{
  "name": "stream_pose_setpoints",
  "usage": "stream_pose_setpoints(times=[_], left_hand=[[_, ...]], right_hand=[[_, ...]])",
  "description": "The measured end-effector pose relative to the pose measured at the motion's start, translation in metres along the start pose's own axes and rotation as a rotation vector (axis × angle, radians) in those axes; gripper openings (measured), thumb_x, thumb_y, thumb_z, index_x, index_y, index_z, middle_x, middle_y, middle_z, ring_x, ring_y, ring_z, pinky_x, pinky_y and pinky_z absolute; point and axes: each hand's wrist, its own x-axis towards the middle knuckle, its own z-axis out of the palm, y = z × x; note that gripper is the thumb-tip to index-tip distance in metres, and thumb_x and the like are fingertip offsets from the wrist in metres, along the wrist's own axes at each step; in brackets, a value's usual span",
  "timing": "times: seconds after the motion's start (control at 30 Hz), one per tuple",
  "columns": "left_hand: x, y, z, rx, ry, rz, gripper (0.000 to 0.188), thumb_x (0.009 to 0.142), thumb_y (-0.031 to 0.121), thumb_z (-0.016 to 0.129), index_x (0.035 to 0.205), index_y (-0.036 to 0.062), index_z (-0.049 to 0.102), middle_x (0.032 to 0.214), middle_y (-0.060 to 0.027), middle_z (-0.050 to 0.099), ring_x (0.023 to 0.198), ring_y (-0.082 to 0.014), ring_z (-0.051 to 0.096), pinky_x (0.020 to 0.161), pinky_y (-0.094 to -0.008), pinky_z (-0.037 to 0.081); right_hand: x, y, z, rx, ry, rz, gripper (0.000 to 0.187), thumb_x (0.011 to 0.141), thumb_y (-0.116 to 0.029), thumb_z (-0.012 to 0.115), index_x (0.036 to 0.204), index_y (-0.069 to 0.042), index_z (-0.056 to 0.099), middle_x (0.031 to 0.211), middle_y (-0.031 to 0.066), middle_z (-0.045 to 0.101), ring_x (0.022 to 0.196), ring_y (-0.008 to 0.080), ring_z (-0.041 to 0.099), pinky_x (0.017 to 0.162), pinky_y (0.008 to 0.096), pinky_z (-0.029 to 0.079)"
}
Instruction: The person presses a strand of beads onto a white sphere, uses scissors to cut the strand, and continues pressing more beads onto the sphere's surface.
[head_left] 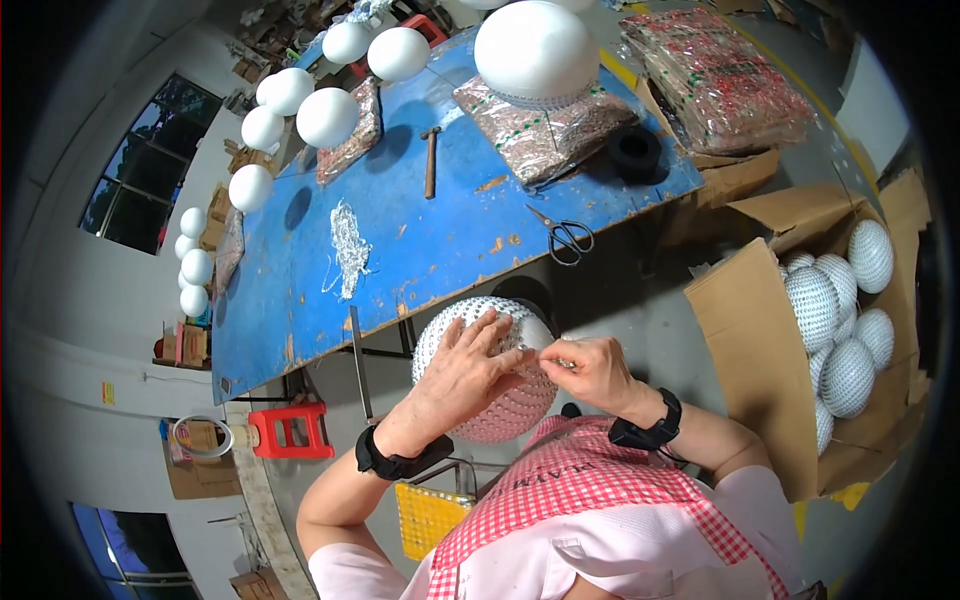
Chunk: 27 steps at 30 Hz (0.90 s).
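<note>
A large white foam ball (480, 420), covered over much of its surface with rows of small silvery beads, is held against my body below the table's near edge. A smooth white patch shows at its upper right. My left hand (468, 362) lies across the top of the ball, fingers stretched over the bead rows. At the ball's right side my right hand (592, 372) is closed in a pinch, close to my left fingertips. What sits between its fingers is too small to make out. A tangle of silvery bead strands (349, 250) lies on the blue table (440, 240).
Scissors (562, 238), a hammer (431, 165), black tape (634, 150) and a plastic-wrapped pack (545, 135) lie on the table. Smooth white balls (327, 118) stand along its left side. At right, a cardboard box (745, 350) holds several beaded balls (848, 378). A red stool (290, 430) stands left.
</note>
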Motion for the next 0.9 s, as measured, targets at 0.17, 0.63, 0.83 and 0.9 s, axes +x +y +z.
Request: stream_pose_setpoints(times=[0.17, 0.63, 0.83, 0.9], left_hand=[[0.001, 0.006, 0.003, 0.029, 0.052, -0.021, 0.034, 0.083, 0.027, 0.066, 0.116, 0.0178, 0.063, 0.132, -0.015, 0.047, 0.129, -0.033, 0.038, 0.103, -0.0558, 0.031], [0.01, 0.013, 0.011, 0.061, -0.001, 0.017, 0.038, 0.081, 0.023, 0.068, 0.118, 0.0181, 0.06, 0.119, -0.0131, 0.05, 0.124, -0.0322, 0.041, 0.101, -0.058, 0.032], [0.013, 0.008, 0.008, 0.023, 0.02, 0.022, 0.03, 0.082, 0.017, 0.065, 0.112, 0.0156, 0.064, 0.122, -0.0143, 0.05, 0.125, -0.0332, 0.041, 0.101, -0.0524, 0.034], [0.013, 0.006, 0.01, 0.003, 0.038, 0.028, 0.029, 0.082, 0.015, 0.064, 0.111, 0.0145, 0.065, 0.124, -0.0148, 0.049, 0.125, -0.0332, 0.041, 0.101, -0.0501, 0.034]], right_hand=[[0.004, 0.012, 0.003, 0.642, -0.229, 0.543, 0.018, 0.085, -0.017, 0.063, 0.075, -0.002, 0.062, 0.058, 0.0009, 0.057, 0.048, 0.0089, 0.051, 0.043, 0.0238, 0.036], [-0.005, 0.026, -0.006, 1.008, -0.428, 0.93, 0.021, 0.09, -0.019, 0.058, 0.078, -0.002, 0.057, 0.06, 0.0076, 0.061, 0.045, 0.0115, 0.055, 0.041, 0.023, 0.044], [-0.013, 0.025, -0.005, 0.893, -0.377, 0.893, 0.014, 0.089, -0.015, 0.059, 0.083, -0.003, 0.056, 0.061, 0.007, 0.061, 0.049, 0.0104, 0.057, 0.042, 0.02, 0.044], [-0.016, 0.02, -0.004, 0.707, -0.217, 0.663, 0.014, 0.087, -0.017, 0.062, 0.087, -0.003, 0.059, 0.059, 0.0029, 0.06, 0.051, 0.0073, 0.056, 0.046, 0.0223, 0.044]])
